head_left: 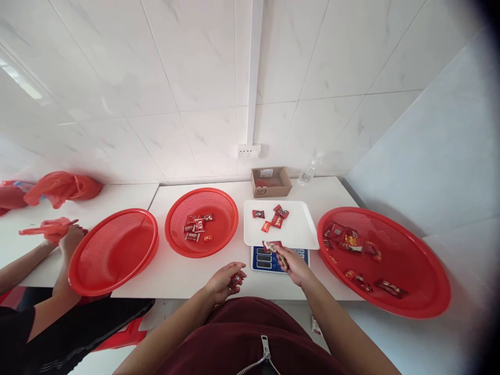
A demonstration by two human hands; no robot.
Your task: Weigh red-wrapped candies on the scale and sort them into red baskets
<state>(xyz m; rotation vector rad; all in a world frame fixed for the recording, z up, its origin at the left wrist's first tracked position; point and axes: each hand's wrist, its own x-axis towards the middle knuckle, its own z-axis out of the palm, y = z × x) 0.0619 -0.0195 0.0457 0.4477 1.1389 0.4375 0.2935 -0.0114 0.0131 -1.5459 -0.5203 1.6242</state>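
My right hand (294,263) holds a red wrapped candy (272,246) over the near edge of a white tray (297,232) that rests on a blue-faced scale (262,259). Several red candies (273,217) lie on the tray. My left hand (225,280) hovers over the white table, fingers curled around something small and dark that may be a candy. A red mesh basket (219,237) left of the tray holds several candies. A large red basin (410,291) on the right holds several more.
An empty red basket (113,250) sits at the left table edge. Another person's hands (68,239) work with a red bag (50,229) at far left. A cardboard box (271,182) and a clear bottle (308,171) stand by the tiled wall.
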